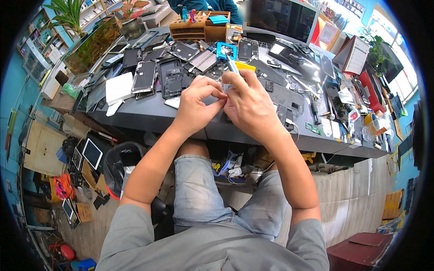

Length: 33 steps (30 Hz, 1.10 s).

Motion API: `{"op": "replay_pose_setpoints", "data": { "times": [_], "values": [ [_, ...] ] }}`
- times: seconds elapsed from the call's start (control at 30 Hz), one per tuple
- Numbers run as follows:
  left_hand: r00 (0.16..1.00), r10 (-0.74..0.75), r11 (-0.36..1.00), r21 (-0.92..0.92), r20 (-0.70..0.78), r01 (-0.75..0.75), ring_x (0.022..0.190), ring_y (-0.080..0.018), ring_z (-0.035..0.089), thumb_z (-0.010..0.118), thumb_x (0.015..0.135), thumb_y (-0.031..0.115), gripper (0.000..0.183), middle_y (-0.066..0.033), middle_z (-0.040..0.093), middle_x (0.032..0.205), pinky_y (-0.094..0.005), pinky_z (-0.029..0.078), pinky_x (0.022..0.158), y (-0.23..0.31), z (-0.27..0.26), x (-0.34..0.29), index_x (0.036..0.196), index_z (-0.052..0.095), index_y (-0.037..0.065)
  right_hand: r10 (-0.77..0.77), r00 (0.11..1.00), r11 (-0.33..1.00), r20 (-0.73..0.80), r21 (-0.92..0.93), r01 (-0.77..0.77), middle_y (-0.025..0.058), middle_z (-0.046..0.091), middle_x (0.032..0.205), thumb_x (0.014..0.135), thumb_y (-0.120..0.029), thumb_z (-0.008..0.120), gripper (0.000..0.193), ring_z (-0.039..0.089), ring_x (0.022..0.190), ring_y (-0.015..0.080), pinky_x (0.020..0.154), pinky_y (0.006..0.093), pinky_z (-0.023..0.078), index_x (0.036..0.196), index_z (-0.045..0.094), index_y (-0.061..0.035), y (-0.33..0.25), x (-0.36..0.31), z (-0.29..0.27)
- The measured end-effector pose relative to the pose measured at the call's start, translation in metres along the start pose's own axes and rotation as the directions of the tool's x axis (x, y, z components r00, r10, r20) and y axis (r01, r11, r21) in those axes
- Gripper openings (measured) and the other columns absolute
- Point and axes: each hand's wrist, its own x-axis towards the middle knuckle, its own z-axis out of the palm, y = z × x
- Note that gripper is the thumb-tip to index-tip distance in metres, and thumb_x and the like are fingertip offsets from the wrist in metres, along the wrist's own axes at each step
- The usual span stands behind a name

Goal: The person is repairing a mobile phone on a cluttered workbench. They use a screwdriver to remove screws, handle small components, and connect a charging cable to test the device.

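Both my hands are together above the near edge of the cluttered grey desk (149, 114). My left hand (200, 100) is closed in a pinch, thumb and forefinger meeting beside the right fingertips; whatever lies between them is too small to make out. In my right hand (249, 103) sits a slim pen-like tool (232, 67) with a pale blue-grey shaft, pointing up and away between the fingers. Its exact kind cannot be told. The right thumb and fingertips press close to the left ones. Just beyond them are a yellow piece (245, 67) and a blue frame-like part (226, 50).
Opened phone housings (171, 77) and a white square pad (119, 88) cover the desk's left side. A wooden organiser (199, 31) and a monitor (281, 20) stand at the back. Loose parts, a dark-handled tool (315, 113) and a desk calendar (357, 55) lie right. Below left is a bin (118, 162).
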Motion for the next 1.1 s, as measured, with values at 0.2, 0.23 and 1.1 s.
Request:
{"op": "replay_pose_setpoints", "data": {
  "times": [0.2, 0.23, 1.1],
  "values": [
    [1.000, 0.012, 1.000, -0.003, 0.019, -0.012, 0.107, -0.0280, 0.074, 0.092, 0.083, -0.001, 0.014, -0.0078, 0.080, 0.107, -0.0408, 0.059, 0.095, -0.001, 0.001, 0.000, 0.093, 0.083, 0.002, 0.029, 0.999, 0.999, -0.038, 0.034, -0.028, 0.0138, 0.063, 0.136, 0.084, -0.009, 0.082, 0.024, 0.060, 0.127, 0.0391, 0.110, 0.0476, 0.057, 0.100, 0.075, 0.0055, 0.003, -0.004, 0.003],
    [1.000, 0.015, 1.000, 0.001, 0.025, -0.015, 0.107, -0.0278, 0.074, 0.092, 0.083, 0.000, 0.014, -0.0077, 0.080, 0.106, -0.0407, 0.059, 0.095, -0.001, 0.001, 0.001, 0.093, 0.083, 0.002, 0.046, 0.998, 0.998, -0.042, 0.052, -0.043, 0.0139, 0.063, 0.136, 0.083, -0.009, 0.082, 0.022, 0.060, 0.128, 0.0394, 0.110, 0.0480, 0.057, 0.099, 0.074, 0.0051, 0.003, -0.005, 0.002],
    [0.997, 0.019, 1.000, -0.014, 0.074, -0.018, 0.106, -0.0240, 0.073, 0.093, 0.089, 0.006, 0.015, -0.0050, 0.081, 0.106, -0.0393, 0.058, 0.096, 0.004, -0.004, 0.002, 0.104, 0.090, 0.008, 0.701, 0.705, 0.260, -0.111, 0.960, -0.107, 0.0245, 0.078, 0.123, 0.120, -0.005, 0.059, 0.031, 0.071, 0.073, 0.0179, 0.068, 0.0311, 0.061, 0.149, 0.048, -0.0051, -0.013, -0.036, -0.011]
  ]
}}
